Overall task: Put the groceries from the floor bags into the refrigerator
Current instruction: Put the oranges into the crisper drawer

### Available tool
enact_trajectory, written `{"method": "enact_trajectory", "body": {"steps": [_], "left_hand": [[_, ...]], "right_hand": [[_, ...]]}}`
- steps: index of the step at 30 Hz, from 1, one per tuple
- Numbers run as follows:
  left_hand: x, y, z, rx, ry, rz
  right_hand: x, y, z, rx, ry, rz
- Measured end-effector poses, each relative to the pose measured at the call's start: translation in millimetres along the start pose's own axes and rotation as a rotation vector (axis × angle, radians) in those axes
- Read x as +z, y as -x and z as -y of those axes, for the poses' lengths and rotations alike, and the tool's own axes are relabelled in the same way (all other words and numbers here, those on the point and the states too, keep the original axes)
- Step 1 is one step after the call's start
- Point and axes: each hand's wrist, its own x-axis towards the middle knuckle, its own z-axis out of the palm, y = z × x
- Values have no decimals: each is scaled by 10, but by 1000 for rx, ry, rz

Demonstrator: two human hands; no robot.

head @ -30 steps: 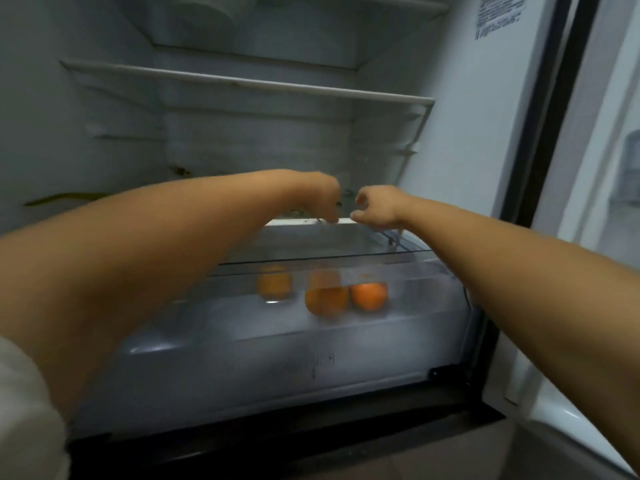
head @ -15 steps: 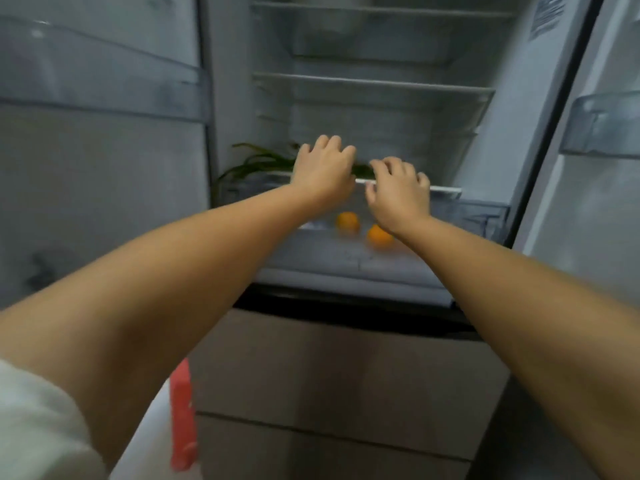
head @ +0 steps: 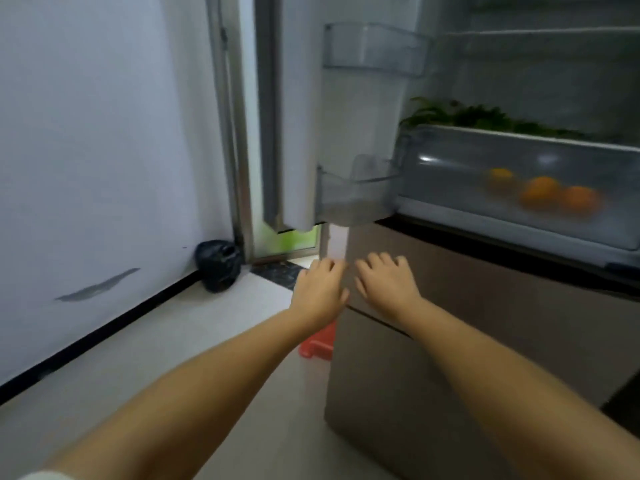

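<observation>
The refrigerator stands open at the right. Its clear crisper drawer (head: 450,168) holds three oranges (head: 542,195), and leafy greens (head: 481,116) lie on the shelf above the drawer. My left hand (head: 320,289) and my right hand (head: 386,284) hang side by side in front of the brown lower freezer drawers (head: 485,306), fingers relaxed and holding nothing. Part of a red bag (head: 318,344) shows on the floor under my left wrist, beside the fridge's corner.
The left fridge door (head: 301,133) stands open with clear door bins (head: 375,50). A dark plastic bag (head: 218,265) sits in the corner by the wall. A pale tiled floor (head: 173,341) runs along the white wall at the left.
Both hands have left the crisper drawer's top edge and dropped down in front of the lower drawers. The view has swung left and down, showing the floor and wall.
</observation>
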Motion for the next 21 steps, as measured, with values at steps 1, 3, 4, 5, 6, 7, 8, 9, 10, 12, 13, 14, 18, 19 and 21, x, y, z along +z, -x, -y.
{"method": "enact_trajectory", "body": {"steps": [1,3,4,5,6,7,8,9,10,12,13,14,18,19,21], "left_hand": [[-1,238,197,-42,-6,22],[-50,731,638,-120,-25,55],[-101,991,886,-158,-39,64],[-175,1263,1144,-199,-56,75],[-277,1551,1412,-243,-75,79],[-393,1839,1683,-285,-99,75],[-523,2121,1950,-324,-127,67],[-655,2401,2210,-366,-149,60],[-791,2676,2453,-410,-165,48],[-1055,3211,2884,-508,-198,29],[-1173,3457,3072,-556,-217,28],[-1279,3677,3243,-601,-240,31],[-1598,4424,3849,-792,-306,45],[-1637,4578,3982,-844,-300,45],[-1674,4841,4240,-949,-276,42]], "right_hand": [[40,82,246,-28,-17,26],[25,188,773,-62,-60,81],[-17,225,1066,-72,-89,99],[-73,271,1379,-82,-134,130],[-145,308,1704,-107,-184,176],[-191,318,2028,-146,-223,195],[-221,323,2347,-182,-248,185],[-265,333,2680,-224,-271,176],[-328,348,3012,-257,-301,180],[-465,403,3678,-330,-359,193],[-535,431,3990,-372,-377,202],[-599,449,4278,-415,-386,218],[-823,431,5272,-540,-420,251],[-862,412,5484,-571,-424,263],[-906,372,5895,-631,-422,279]]}}
